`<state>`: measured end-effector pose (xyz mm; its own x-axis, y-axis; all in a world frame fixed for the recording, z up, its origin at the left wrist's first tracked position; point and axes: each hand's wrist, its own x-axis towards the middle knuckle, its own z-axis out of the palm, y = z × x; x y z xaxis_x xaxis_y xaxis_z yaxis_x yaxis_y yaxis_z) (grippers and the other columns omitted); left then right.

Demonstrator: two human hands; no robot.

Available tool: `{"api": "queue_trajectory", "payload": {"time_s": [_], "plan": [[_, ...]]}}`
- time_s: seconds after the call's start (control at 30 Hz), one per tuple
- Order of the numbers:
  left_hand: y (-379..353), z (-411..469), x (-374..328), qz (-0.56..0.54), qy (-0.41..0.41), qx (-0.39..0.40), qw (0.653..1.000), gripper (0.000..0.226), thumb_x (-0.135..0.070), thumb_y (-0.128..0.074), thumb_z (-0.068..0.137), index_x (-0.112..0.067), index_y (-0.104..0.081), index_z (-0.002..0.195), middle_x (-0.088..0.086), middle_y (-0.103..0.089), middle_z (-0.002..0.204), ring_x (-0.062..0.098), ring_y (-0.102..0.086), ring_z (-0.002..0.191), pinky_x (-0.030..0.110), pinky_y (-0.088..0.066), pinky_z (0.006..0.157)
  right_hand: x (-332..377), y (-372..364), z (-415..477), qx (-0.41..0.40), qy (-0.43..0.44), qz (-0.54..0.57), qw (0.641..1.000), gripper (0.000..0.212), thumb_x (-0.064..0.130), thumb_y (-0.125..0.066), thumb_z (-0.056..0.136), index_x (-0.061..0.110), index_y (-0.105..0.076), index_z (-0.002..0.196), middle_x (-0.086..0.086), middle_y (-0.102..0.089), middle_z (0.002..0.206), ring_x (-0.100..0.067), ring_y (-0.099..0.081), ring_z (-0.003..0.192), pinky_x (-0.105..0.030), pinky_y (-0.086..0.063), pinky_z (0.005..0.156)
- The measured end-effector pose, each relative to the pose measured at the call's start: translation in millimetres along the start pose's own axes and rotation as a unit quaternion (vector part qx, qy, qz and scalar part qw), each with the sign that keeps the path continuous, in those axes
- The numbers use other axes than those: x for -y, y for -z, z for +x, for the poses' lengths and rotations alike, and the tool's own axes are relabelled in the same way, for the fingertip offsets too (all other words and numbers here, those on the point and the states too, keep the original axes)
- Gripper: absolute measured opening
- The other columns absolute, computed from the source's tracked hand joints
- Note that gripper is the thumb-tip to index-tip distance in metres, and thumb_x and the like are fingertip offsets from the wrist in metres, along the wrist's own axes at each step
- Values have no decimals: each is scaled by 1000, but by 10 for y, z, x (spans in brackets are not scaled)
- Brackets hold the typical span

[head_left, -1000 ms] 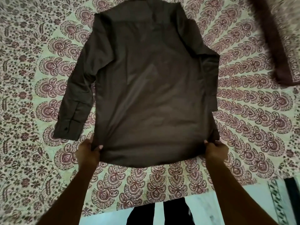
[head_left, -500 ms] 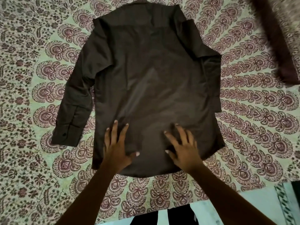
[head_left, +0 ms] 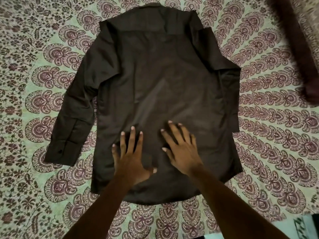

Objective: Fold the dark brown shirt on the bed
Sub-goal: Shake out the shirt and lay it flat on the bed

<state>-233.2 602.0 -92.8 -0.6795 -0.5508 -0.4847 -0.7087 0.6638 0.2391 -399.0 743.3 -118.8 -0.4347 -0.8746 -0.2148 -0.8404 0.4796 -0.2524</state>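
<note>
Shirt (head_left: 155,83): spread back-up on bed (head_left: 276,144).
Left hand (head_left: 132,157): flat, fingers spread, pressing shirt.
Right hand (head_left: 181,149): same.

I look down on a bed (head_left: 34,104) spread in maroon-and-green paisley, blurred dark cushion (head_left: 296,49) far right, pale floor (head_left: 310,226) near right.

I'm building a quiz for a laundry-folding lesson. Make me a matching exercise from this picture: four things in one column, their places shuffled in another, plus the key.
1 left hand
2 collar
3 sleeve cuff
4 dark maroon fabric

A far end of the dark brown shirt
B flat on the shirt's lower back
C top right corner of the view
D on the bedsheet, left of the shirt's body

Pairs: 1-B, 2-A, 3-D, 4-C
</note>
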Motion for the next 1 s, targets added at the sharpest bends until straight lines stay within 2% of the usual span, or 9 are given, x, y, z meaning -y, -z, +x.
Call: {"api": "queue_trajectory", "payload": {"time_s": [0.1,0.23,0.3,0.4,0.5,0.57,0.77,0.9,1.0], "plan": [[85,288,30,-33,24,-113,993,100,-59,-62,85,-25,-13,165,-8,9,174,31,4,160,63,-21,121,-71,-106,289,12,23,-21,999,62,58,-41,103,45,-24,161,4,-7,175,-31,-15,159,-60,-31,118],[220,691,234,-26,86,-112,990,79,-59,-46,99,-29,-14,164,-10,-6,174,28,-10,159,65,-28,117,-203,-185,412,-131,-334,10,933,67,68,-40,100,41,-32,161,-4,-24,172,-33,-27,154,-61,-30,115],[283,840,280,-21,110,-129,985,78,-63,-43,98,-28,-20,163,-9,-12,173,29,-16,157,63,-30,117,-205,-148,535,-164,-406,32,898,72,69,-40,99,33,-34,161,-9,-26,171,-37,-32,151,-65,-32,112],[431,1059,270,-53,168,-146,973,85,-71,-41,95,-26,-19,163,-7,-11,173,32,-17,156,63,-27,118,-118,-58,798,-173,-335,14,926,74,68,-44,100,28,-34,162,-10,-22,172,-41,-29,151,-61,-30,113],[447,1202,249,-57,199,-123,971,100,-80,-49,85,-35,-6,164,-6,0,173,36,-6,157,71,-21,115,-101,-39,1086,-110,-85,-1,990,66,63,-44,102,38,-31,162,0,-12,175,-34,-18,158,-59,-24,117],[370,1202,239,-51,196,-110,973,107,-84,-51,79,-43,3,162,-7,12,173,38,3,158,73,-16,116,-219,-69,1167,-72,-19,-7,997,63,67,-40,101,48,-29,160,4,-10,176,-29,-14,161,-59,-23,121],[457,1221,-29,-58,233,-113,964,121,-57,-76,68,-27,-10,165,3,16,173,44,10,157,72,-8,121,-731,-34,783,-135,-340,-14,931,70,75,-35,98,49,-23,162,1,-16,175,-31,-19,159,-62,-24,121],[701,1521,-242,-55,48,-120,990,127,-43,-81,63,-28,-7,165,-9,15,172,28,11,160,62,-13,125,-893,155,891,-127,-320,-25,939,77,73,-39,99,33,-27,164,-9,-14,174,-38,-13,159,-66,-22,120],[707,1793,-295,-85,48,-19,995,142,-63,-84,62,-42,15,160,-18,33,165,26,25,157,66,0,124,-861,281,1318,-126,-161,-48,978,71,63,-40,103,29,-27,164,-2,-10,175,-36,-10,160,-61,-22,120]]}}
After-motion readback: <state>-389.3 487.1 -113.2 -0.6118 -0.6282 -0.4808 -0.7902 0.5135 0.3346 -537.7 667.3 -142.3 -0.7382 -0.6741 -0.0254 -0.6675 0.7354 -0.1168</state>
